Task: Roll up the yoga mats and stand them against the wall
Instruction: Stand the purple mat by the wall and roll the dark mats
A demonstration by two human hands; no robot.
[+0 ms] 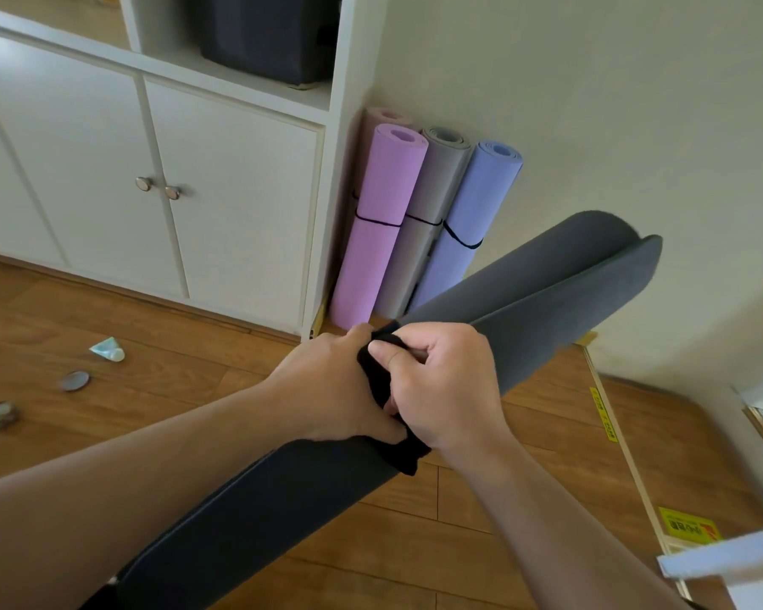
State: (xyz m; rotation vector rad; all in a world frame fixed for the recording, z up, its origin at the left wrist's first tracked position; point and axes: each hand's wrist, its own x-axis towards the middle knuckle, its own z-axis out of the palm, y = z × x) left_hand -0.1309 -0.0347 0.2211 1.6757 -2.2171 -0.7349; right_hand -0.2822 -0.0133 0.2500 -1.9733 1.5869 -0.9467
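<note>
A rolled dark grey yoga mat (pixel 542 279) slants from the lower left up to the right, held off the floor. A black strap (pixel 377 389) wraps its middle. My left hand (pixel 331 385) grips the mat and strap from the left side. My right hand (pixel 441 385) pinches the strap between thumb and curled fingers. Against the wall in the corner stand a purple mat (pixel 379 213), a grey mat (pixel 428 213) and a blue mat (pixel 468 217), each bound with a thin black band. A pink mat (pixel 382 115) peeks out behind them.
A white cabinet (pixel 221 182) with two knobbed doors stands left of the mats, with a dark bag (pixel 274 33) on its shelf. On the wooden floor at left lie a small tube (pixel 109 349) and two round lids (pixel 75 380). A door frame with a yellow sticker (pixel 688 523) is at right.
</note>
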